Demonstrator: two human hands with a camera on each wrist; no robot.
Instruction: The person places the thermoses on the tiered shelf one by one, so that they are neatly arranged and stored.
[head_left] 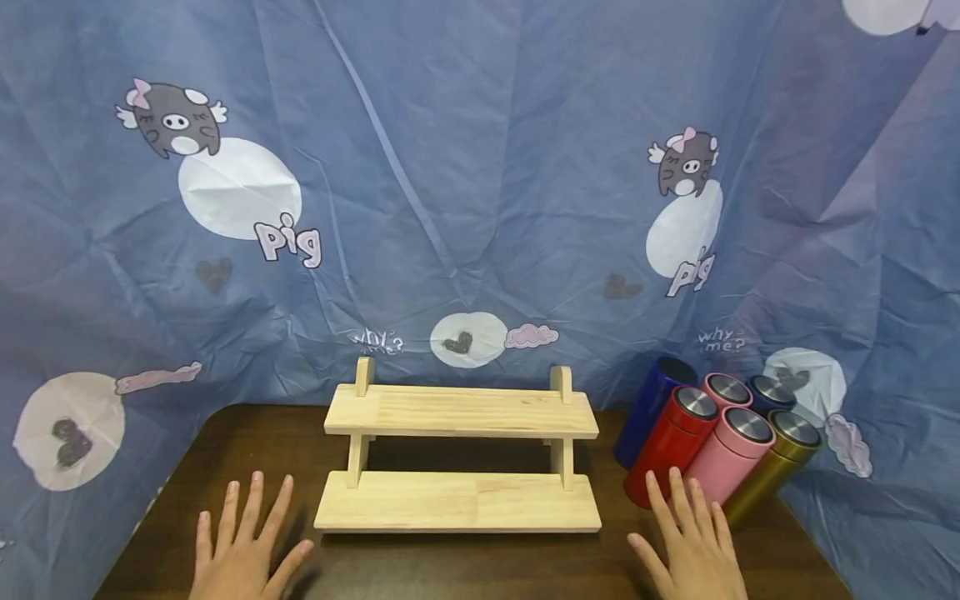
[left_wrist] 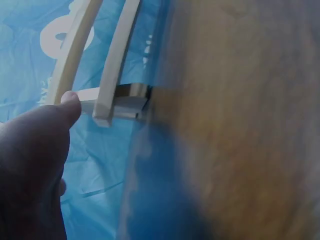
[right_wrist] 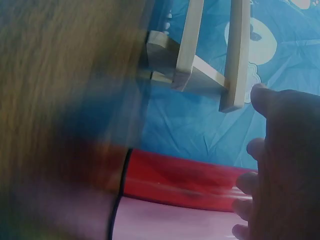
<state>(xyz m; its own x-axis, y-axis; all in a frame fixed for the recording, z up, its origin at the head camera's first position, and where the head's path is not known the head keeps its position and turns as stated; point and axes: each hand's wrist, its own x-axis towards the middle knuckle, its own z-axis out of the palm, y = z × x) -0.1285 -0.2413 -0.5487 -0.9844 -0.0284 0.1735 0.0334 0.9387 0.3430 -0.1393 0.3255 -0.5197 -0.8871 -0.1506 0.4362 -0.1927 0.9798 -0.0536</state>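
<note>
A two-tier wooden rack (head_left: 457,502) of pale wood stands at the middle of the table, its shelves bare. My left hand (head_left: 247,554) is spread, fingers apart, at the rack's front left. At the front right my right hand (head_left: 693,550) is spread too, just in front of a group of thermos flasks. Nearest to it are a red flask (head_left: 670,446) and a pink flask (head_left: 727,462), with a gold flask (head_left: 772,471) to their right. Neither hand holds anything. In the right wrist view, the red flask (right_wrist: 185,180) shows beyond the fingers.
Behind the front flasks stand a blue flask (head_left: 648,417), a second pink flask (head_left: 727,388) and a dark blue flask (head_left: 771,392). The dark brown table (head_left: 255,442) is bordered at the back and sides by a blue printed cloth (head_left: 480,208).
</note>
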